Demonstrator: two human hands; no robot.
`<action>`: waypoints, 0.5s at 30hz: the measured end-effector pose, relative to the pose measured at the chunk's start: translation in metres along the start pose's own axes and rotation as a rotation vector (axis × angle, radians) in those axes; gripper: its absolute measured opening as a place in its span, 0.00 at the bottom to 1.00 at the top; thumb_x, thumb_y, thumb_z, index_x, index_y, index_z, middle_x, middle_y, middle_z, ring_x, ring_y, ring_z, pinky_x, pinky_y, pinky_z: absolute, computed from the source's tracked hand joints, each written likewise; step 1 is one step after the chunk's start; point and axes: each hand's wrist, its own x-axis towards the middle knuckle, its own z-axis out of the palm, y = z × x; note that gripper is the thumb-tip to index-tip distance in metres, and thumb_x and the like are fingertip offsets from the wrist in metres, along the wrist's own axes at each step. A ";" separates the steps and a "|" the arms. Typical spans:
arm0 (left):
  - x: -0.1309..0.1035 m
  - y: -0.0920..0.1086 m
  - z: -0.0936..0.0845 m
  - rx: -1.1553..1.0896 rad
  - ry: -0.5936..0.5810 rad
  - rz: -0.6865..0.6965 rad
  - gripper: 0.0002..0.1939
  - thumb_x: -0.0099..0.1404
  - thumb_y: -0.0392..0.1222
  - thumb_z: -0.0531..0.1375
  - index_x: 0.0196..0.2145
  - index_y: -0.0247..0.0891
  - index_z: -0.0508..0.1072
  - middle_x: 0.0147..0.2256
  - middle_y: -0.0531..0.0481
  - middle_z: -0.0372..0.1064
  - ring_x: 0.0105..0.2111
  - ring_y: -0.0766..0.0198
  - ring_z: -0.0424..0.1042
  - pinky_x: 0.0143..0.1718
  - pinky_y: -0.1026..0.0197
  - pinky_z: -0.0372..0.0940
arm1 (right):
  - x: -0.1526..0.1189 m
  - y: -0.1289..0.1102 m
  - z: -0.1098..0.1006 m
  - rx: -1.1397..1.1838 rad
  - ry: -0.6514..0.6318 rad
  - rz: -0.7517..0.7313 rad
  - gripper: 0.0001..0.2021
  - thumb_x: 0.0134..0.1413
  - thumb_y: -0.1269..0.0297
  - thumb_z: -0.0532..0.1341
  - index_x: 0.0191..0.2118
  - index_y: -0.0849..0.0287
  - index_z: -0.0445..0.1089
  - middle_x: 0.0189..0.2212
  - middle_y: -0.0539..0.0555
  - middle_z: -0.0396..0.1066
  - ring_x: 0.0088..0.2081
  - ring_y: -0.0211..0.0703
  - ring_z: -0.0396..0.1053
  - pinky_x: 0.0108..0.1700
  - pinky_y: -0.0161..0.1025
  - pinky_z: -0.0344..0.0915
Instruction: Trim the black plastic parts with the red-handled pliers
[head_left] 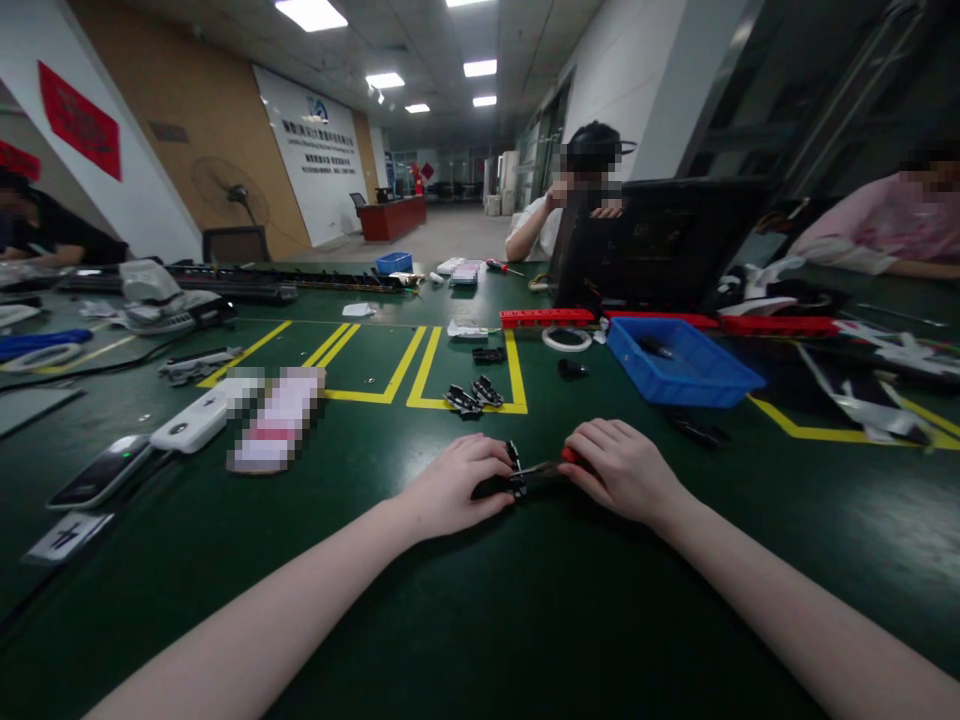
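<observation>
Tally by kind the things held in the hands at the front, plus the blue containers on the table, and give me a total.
Red-handled tool in the right hand: 1
Dark part in the left hand: 1
Blue containers: 2 (large container, small container)
Total: 4

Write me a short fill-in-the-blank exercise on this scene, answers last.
The right hand holds a tool with a ____ handle.
The hand holding a small part is the person's ____ one.
The tray beyond the right hand is ____.
The lines marked on the tabletop are ____.

Missing words: red; left; blue; yellow.
</observation>
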 end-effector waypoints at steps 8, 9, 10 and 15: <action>-0.004 0.000 0.001 -0.061 -0.026 -0.069 0.14 0.59 0.44 0.67 0.41 0.39 0.69 0.58 0.42 0.56 0.58 0.50 0.59 0.57 0.45 0.60 | -0.001 -0.001 0.001 0.048 -0.071 0.032 0.19 0.65 0.54 0.47 0.32 0.61 0.67 0.30 0.57 0.69 0.31 0.43 0.64 0.35 0.40 0.54; -0.003 -0.001 0.002 -0.092 -0.043 -0.082 0.14 0.60 0.44 0.66 0.40 0.39 0.68 0.59 0.42 0.55 0.58 0.50 0.59 0.56 0.46 0.61 | -0.001 -0.001 0.001 0.053 -0.077 0.034 0.19 0.65 0.54 0.47 0.32 0.61 0.67 0.30 0.57 0.69 0.31 0.43 0.64 0.35 0.40 0.54; -0.003 -0.002 0.002 -0.125 -0.059 -0.093 0.13 0.61 0.44 0.66 0.40 0.39 0.67 0.59 0.43 0.54 0.57 0.51 0.60 0.56 0.46 0.61 | -0.001 -0.001 0.002 0.056 -0.082 0.035 0.19 0.65 0.53 0.47 0.32 0.60 0.67 0.30 0.57 0.69 0.31 0.43 0.64 0.35 0.40 0.54; -0.002 -0.006 0.004 -0.191 -0.071 -0.114 0.12 0.62 0.43 0.65 0.40 0.39 0.67 0.58 0.43 0.55 0.57 0.52 0.61 0.56 0.46 0.62 | -0.002 0.000 0.002 0.045 -0.083 0.034 0.19 0.64 0.50 0.49 0.33 0.60 0.67 0.30 0.56 0.69 0.32 0.44 0.64 0.35 0.40 0.54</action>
